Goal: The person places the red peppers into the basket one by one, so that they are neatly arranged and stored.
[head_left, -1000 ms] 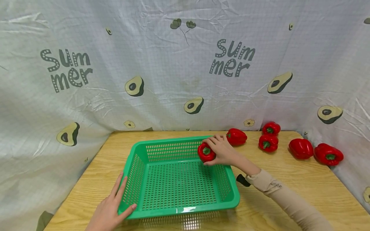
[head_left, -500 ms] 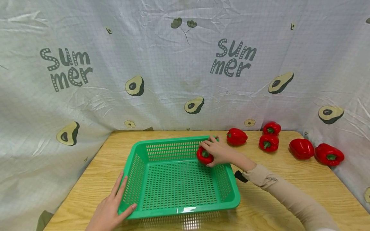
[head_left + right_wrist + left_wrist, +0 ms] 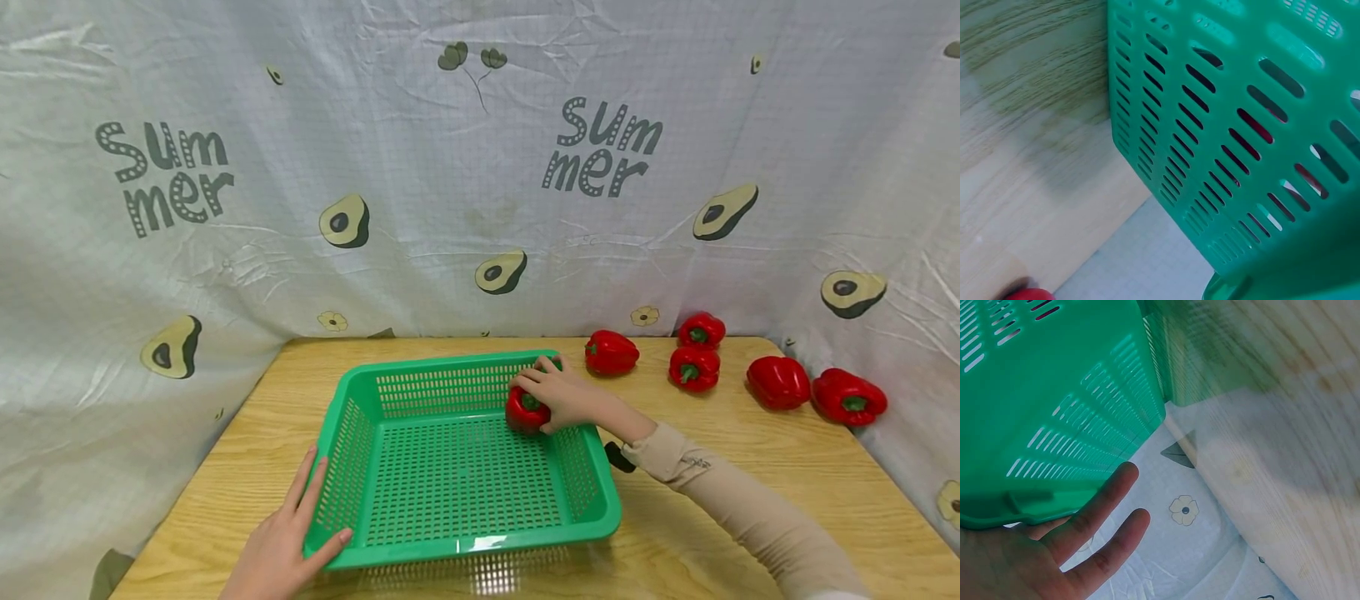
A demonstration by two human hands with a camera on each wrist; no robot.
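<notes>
Inside the green slotted plastic basket (image 3: 465, 475), near its far right corner, my right hand (image 3: 564, 395) holds a red bell pepper (image 3: 527, 411) low by the basket floor, stem showing. My right wrist view shows the basket's outer wall (image 3: 1222, 125), with red glimpsed through some slots; the hand itself is hidden there. At the near left corner, my left hand (image 3: 279, 537) rests against the basket, thumb over the front rim and fingers stretched along the left side. In the left wrist view, two fingers (image 3: 1107, 550) stretch straight out beside the outer wall.
Several more red bell peppers lie on the wooden table (image 3: 720, 492): one pepper (image 3: 611, 352) just behind the basket, a pair (image 3: 694, 369) at the back, and two farther right (image 3: 780, 383). A printed cloth (image 3: 420, 167) hangs along the table's back and sides.
My right hand has lowered the bell pepper and shifted it slightly left, deeper into the basket. The left hand has kept its place on the basket corner.
</notes>
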